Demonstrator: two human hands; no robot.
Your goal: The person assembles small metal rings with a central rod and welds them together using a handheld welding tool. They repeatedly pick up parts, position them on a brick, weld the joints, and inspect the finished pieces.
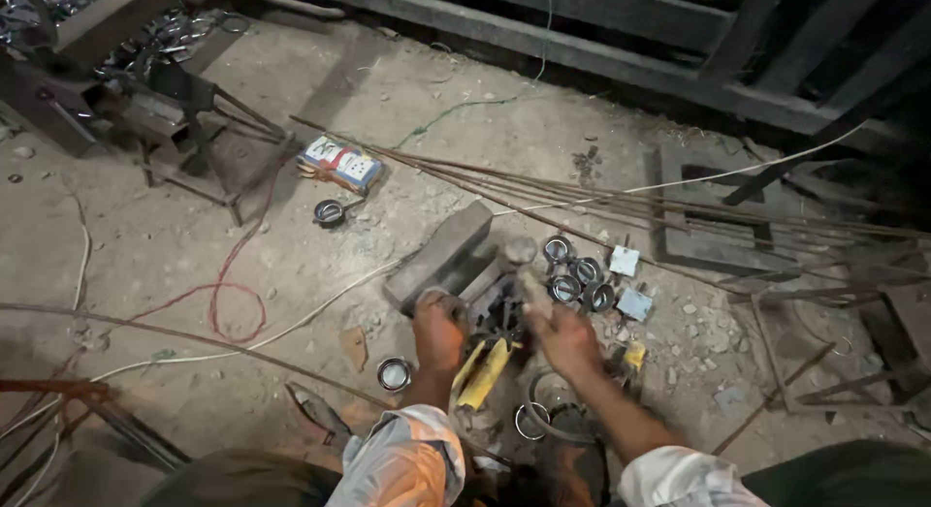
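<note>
I look down at a dusty concrete floor. My left hand (438, 331) presses a metal ring against the end of a grey steel block (441, 255). My right hand (561, 334) grips the handle of a hammer, whose blurred head (521, 250) is raised above the block. Several shiny metal rings (574, 272) lie clustered just right of the block. A yellow-handled tool (482, 373) lies between my forearms.
Long thin steel rods (621, 192) cross the floor behind the block. A power strip (339, 164) and a ring (329, 212) lie at the upper left, near a metal stand (194, 129). Red and white cables (228, 313) curl on the left. More rings (394, 373) sit near my knees.
</note>
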